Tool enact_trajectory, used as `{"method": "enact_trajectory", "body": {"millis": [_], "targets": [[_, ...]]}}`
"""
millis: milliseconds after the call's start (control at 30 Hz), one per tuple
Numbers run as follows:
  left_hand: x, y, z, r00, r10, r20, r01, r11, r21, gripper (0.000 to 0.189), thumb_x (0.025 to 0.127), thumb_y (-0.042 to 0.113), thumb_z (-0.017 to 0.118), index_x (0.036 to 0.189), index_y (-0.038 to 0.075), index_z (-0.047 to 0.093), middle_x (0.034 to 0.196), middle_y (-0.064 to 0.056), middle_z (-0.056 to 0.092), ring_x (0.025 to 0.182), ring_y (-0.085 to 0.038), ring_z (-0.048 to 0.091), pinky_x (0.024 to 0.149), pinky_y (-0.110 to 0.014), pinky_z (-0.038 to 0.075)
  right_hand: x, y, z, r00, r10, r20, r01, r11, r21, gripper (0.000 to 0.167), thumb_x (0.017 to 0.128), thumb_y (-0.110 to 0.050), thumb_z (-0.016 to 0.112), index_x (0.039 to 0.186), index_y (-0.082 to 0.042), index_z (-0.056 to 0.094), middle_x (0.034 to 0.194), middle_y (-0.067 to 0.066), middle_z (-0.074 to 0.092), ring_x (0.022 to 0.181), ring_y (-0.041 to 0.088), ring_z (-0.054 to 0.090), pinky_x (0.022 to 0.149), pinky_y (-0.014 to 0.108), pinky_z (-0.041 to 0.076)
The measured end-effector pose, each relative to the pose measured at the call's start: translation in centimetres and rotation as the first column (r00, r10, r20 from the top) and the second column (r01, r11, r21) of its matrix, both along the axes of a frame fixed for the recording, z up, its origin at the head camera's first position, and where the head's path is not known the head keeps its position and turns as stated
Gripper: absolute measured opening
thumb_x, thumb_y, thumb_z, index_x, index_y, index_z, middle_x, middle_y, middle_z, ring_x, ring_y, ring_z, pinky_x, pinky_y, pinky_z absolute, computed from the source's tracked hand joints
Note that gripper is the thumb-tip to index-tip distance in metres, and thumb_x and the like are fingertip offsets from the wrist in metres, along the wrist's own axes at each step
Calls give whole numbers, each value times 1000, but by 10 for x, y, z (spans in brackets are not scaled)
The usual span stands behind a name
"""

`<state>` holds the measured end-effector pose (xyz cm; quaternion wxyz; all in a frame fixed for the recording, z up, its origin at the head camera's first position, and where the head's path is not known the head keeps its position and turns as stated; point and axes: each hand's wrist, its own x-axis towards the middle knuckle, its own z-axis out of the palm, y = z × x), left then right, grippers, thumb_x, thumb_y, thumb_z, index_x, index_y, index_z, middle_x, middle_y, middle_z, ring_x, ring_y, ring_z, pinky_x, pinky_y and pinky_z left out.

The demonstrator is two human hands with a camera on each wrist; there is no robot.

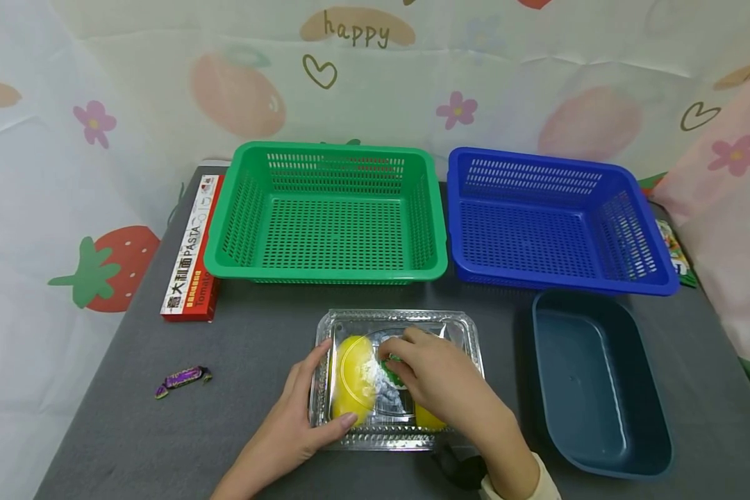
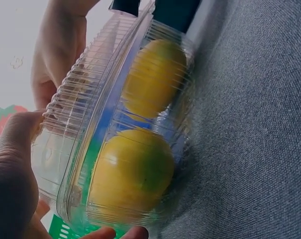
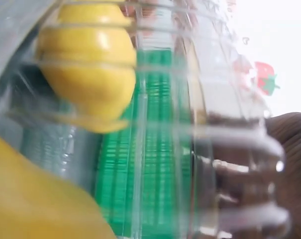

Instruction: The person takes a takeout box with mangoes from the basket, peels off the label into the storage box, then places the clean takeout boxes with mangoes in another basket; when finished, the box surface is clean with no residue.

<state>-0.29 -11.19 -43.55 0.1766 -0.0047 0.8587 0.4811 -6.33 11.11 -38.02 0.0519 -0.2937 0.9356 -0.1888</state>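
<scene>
A clear plastic clamshell box (image 1: 400, 440) lies on the table in front of me, lid down, with yellow lemons (image 2: 133, 172) showing through its ribbed walls. My left hand (image 1: 301, 411) holds the box's left side, thumb over the near corner and fingers along the edge. Above the lid, my right hand (image 1: 440, 371) has its fingers curled and pinches a small green object (image 1: 392, 371). Most of that object is hidden by the fingers, so I cannot tell its kind. In the right wrist view a lemon (image 3: 90, 64) appears blurred through the plastic.
A green basket (image 1: 325, 273) and a blue basket (image 1: 562, 280) stand at the back. To the right is a dark blue-grey tub (image 1: 600, 403). A pasta box (image 1: 190, 250) and a purple-wrapped candy (image 1: 184, 377) lie at left. A snack packet (image 1: 676, 253) sits by the blue basket.
</scene>
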Motion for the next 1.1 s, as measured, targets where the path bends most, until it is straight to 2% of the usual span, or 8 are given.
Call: {"method": "enact_trajectory", "body": {"millis": [167,367,667,833,1100], "targets": [[1,0,-1,1000,-1,-7,1,1000,1,94,78,55,73,145,55,7,147,-7,30,127,-35,42,92,-61,41,0,-1,-1,1000,-4,-10,4,1000,-10,12,90,-17,67,101,-23,70,89,-10,62,71,4,55,65,23,50],[1,0,-2,1000,-7,-12,7,1000,0,95,78,56,72,146,54,6,147,-6,30,132,-36,38,94,-63,40,-1,0,-2,1000,5,-16,-6,999,-40,13,90,-17,67,101,-22,72,90,-11,63,73,3,57,68,24,51],[1,0,-4,1000,-11,-15,11,1000,1,94,79,55,71,146,53,5,148,-8,28,133,-38,36,93,-64,39,-3,0,-3,1000,16,-5,-17,999,-52,13,90,-16,67,100,-24,71,87,-12,62,68,2,52,65,22,49],[1,0,-4,1000,-11,-21,11,1000,0,94,80,54,70,147,53,5,148,-8,27,133,-40,36,92,-65,40,-3,0,-4,1000,26,-10,-26,998,-56,13,90,-17,67,100,-24,71,90,-12,64,73,2,56,68,24,51],[2,-1,-6,999,-16,-39,16,1000,-9,93,81,54,70,147,53,4,149,-8,27,134,-38,36,93,-63,40,-3,2,-2,999,37,35,-34,995,-99,14,90,-14,67,101,-20,72,90,-8,65,75,2,57,71,23,51]]}}
